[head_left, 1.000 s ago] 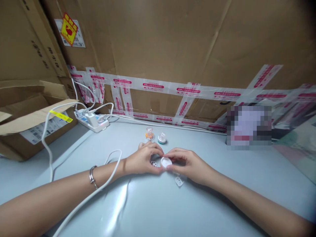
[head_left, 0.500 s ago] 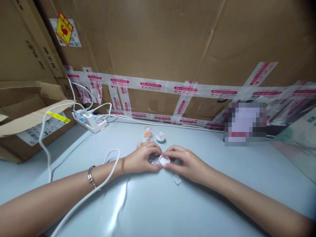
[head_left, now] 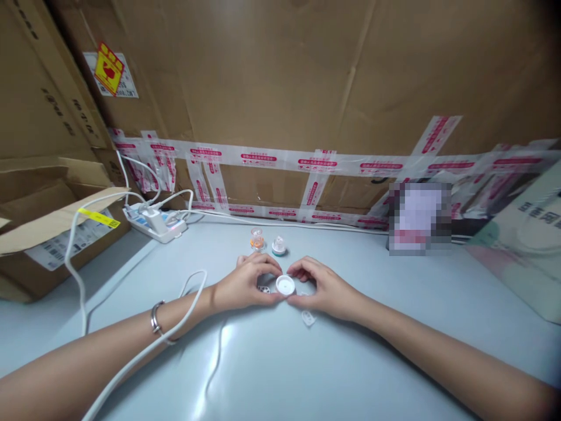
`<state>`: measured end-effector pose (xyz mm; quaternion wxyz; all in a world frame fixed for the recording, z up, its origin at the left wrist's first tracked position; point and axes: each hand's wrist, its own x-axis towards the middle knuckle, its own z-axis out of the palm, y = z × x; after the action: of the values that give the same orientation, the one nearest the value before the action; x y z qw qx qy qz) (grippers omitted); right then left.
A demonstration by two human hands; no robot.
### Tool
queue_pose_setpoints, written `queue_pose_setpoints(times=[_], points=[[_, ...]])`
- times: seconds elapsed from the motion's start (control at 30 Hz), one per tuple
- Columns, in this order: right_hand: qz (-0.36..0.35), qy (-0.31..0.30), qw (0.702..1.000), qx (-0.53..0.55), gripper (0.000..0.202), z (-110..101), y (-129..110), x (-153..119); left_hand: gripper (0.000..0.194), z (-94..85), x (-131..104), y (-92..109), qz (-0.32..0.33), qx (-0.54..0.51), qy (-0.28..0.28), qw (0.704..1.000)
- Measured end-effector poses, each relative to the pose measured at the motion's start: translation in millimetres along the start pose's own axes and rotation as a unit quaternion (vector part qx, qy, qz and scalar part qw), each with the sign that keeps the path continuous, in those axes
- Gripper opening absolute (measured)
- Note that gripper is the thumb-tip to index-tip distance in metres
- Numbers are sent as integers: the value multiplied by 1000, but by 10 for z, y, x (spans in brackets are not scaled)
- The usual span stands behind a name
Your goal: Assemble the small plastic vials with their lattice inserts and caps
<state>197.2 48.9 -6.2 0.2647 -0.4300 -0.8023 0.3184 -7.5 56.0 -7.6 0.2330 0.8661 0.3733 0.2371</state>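
Observation:
A small round white dish-like part (head_left: pixel 286 285) is held between both hands at the middle of the table. My left hand (head_left: pixel 258 280) grips its left side with thumb and fingers. From the right, my right hand (head_left: pixel 312 285) pinches its edge. A flat white cut-out piece (head_left: pixel 264 289) lies under my left hand, and another (head_left: pixel 308 317) lies just below my right hand. Behind the hands stand a clear part with an orange ring (head_left: pixel 257 240) and a clear part with a green base (head_left: pixel 279 246).
A white power strip (head_left: pixel 160 225) with cables sits at the back left, beside an open cardboard box (head_left: pixel 56 234). One white cable (head_left: pixel 149 351) crosses my left forearm. A blurred phone-like object (head_left: pixel 416 219) leans at the back right against a large carton (head_left: pixel 263 70).
The view has shifted slightly. The round white part now faces up more squarely, and the fingers of my right hand sit a little more apart around it.

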Motion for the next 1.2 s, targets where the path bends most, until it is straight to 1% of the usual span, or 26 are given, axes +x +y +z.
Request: queue_pose_setpoints(times=[0.1,0.2,0.33,0.43,0.5,0.6,0.73,0.83,0.97,1.1,1.2], points=[[-3,-3,1000,-14,28,24,-14,-3,29,-9,-8,-1,-1,1,-8,1000],[-6,11,1000,-8,26,60,8,-7,33,-20,-19,-9,5,0,-14,1000],[-23,31,999,-6,24,103,60,-19,42,-34,-19,-9,23,-12,17,1000],[-27,42,999,-12,27,122,73,-27,38,-35,-5,7,55,-18,23,998],[-35,47,998,-23,27,131,73,-30,29,-26,2,23,70,-24,11,997],[-58,57,996,-43,25,147,83,-32,20,-2,3,46,53,-29,9,998],[-84,77,991,-63,25,172,104,-37,25,23,-2,73,16,-20,25,999],[-96,84,989,-75,23,180,104,-43,23,27,-1,99,-1,-4,30,1000],[-98,88,988,-83,24,174,93,-44,18,46,-10,145,-14,16,39,999],[-96,89,988,-83,23,176,87,-46,16,80,-34,190,-20,25,59,998],[-88,87,989,-81,25,178,87,-50,16,75,-42,210,-24,19,56,998]])
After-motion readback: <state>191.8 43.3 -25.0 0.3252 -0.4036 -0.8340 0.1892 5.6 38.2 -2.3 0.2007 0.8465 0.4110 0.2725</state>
